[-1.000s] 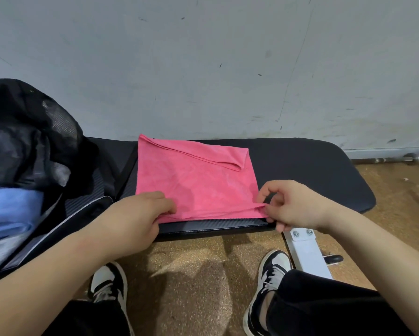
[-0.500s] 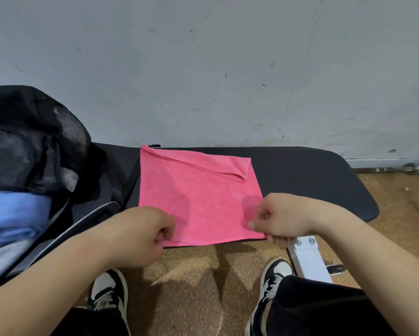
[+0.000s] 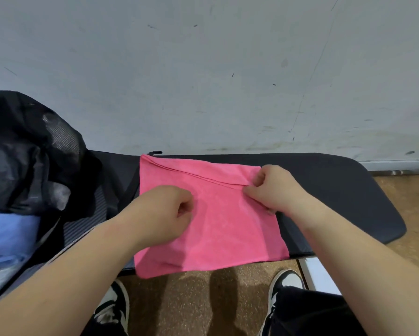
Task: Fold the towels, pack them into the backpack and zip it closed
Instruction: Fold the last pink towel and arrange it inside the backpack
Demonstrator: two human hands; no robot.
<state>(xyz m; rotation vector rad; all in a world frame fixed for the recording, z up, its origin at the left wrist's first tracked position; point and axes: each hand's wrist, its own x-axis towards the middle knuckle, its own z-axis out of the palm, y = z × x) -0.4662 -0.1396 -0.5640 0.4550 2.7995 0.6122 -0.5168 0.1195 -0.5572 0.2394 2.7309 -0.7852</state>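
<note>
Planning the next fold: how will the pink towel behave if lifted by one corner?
Probably floppy: the pink towel lies flat and its near edge droops over the bench. Likely light, since the right hand bunches it with a fingertip pinch. It may unfold.

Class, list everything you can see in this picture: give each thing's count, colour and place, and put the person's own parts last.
towel: one, pink, flat on the bench, near edge overhanging
backpack: one, black, open, at left
folded cloth: one, light blue, inside the backpack
bench: one, black padded, against the wall
wall: one, grey, scuffed, behind
floor: brown, below
shoes: two, black and white, on the floor
left hand: one, fisted on the towel
right hand: one, pinching the towel's right edge
</note>
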